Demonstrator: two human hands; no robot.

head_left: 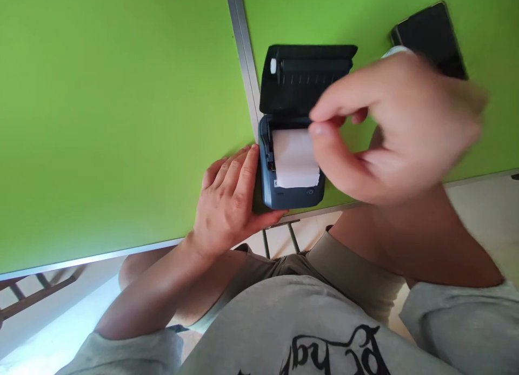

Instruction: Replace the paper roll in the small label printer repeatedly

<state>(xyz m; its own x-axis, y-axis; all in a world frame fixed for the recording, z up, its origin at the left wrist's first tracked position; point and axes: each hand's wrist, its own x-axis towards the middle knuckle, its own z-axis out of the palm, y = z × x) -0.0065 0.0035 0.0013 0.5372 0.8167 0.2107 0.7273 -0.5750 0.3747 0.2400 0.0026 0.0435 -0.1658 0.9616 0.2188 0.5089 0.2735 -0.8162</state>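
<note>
A small dark blue printer (292, 199) stands at the table's front edge with its black lid (308, 93) raised. A roll of white paper (295, 158) sits inside, its loose end lying over the printer's front. My left hand (227, 202) is closed against the printer, fingers along its left side and thumb at the front edge. Above the printer's right side is my right hand (397, 131), slightly blurred. Its thumb and index finger form a pinch close to the paper's upper right. Whatever lies between those fingertips, if anything, I cannot make out.
The green table top (121, 110) is crossed by a metal strip (243, 50) left of the printer. A black phone-like object (433, 37) lies at the upper right. Part of a white object (397, 51) shows behind my right hand.
</note>
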